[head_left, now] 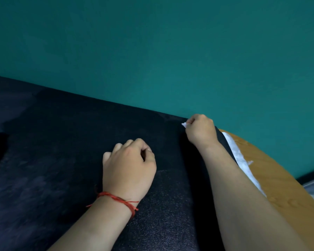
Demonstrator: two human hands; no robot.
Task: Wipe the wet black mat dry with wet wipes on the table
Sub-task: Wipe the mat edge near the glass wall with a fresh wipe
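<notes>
Desk [279, 178] carries black mat [62, 160], spread flat. Left grip [129, 167] fisted, apparently empty, rests mid-mat to pin it. Right grip [200, 132] clamped on white wipe [184, 124] at mat's far edge, working that border dry

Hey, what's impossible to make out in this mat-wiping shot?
Head view only.
Most of the wipe: hidden inside the right hand; only a white corner shows.
White sheet beside the black mat: right forearm hides part; unclear what it is.
Mat's near and left sides: cut off by frame edges.
Wet patches: surface too dark to tell.
</notes>
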